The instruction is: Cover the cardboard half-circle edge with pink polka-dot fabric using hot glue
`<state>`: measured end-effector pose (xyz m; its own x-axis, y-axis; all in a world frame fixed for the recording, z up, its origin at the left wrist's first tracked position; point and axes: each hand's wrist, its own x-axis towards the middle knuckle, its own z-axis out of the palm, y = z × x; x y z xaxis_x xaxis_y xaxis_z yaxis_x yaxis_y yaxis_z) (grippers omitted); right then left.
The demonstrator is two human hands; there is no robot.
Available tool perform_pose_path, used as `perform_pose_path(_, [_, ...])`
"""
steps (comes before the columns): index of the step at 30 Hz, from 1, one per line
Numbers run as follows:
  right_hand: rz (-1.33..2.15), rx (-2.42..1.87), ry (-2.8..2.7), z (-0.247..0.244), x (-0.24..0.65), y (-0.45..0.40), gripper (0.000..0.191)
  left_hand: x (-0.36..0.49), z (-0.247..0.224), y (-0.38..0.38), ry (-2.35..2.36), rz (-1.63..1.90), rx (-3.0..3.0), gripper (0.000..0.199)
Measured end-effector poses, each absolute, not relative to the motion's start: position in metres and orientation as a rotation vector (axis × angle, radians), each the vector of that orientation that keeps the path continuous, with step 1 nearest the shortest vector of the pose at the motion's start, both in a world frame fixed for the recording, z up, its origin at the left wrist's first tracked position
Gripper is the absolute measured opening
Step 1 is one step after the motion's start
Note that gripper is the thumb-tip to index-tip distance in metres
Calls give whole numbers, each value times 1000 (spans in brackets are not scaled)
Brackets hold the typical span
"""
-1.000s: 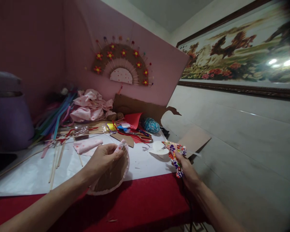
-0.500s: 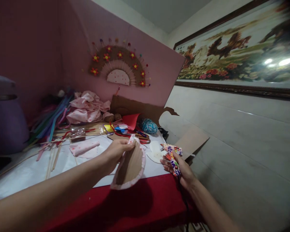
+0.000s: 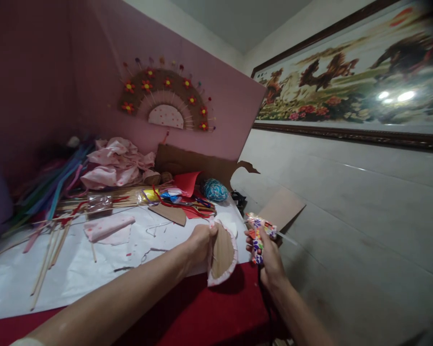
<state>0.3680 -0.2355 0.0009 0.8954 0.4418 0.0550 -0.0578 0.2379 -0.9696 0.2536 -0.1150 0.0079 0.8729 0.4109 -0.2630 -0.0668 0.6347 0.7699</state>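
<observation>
My left hand [image 3: 202,242] pinches the upper corner of a half-round cardboard piece [image 3: 222,252], whose edge is wrapped in pink dotted fabric. Its bare brown side faces me, held above the table's front edge. To the right, my right hand [image 3: 269,250] is closed round the handle of a flower-patterned glue gun [image 3: 259,235], with the nozzle pointing left toward the cardboard but apart from it. A clear glue stick [image 3: 287,238] sticks out of the gun's back, and a dark cord hangs below. A whitish disc [image 3: 231,228] is partly hidden behind the cardboard.
White paper [image 3: 72,274] covers the red-clothed table [image 3: 187,312]. Toward the back lie thin sticks [image 3: 54,245], folded pink fabric [image 3: 110,228], a cardboard strip [image 3: 168,214], blue yarn [image 3: 215,190] and crumpled pink cloth [image 3: 111,163]. A flower-decorated arch [image 3: 168,98] hangs on the pink board behind.
The view has turned slightly to the right. My left hand has brought the cardboard rightward, closer to the glue gun, and it now covers most of the whitish disc.
</observation>
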Motion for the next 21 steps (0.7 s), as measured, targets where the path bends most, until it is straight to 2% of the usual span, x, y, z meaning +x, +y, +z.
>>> perform_pose_path(8, [-74,-1236,-267,26,370,-280,32,264,-2,-110,465,273,871,19])
perform_pose_path(12, [156,-1180,-383,37,340,-289,36,266,5,-108,437,303,929,19])
perform_pose_path(16, [217,-1116,-480,39,316,-282,29,263,26,-100,339,380,978,17])
perform_pose_path(21, [431,-1104,-499,42,302,-267,36,237,56,-73,334,508,1096,24])
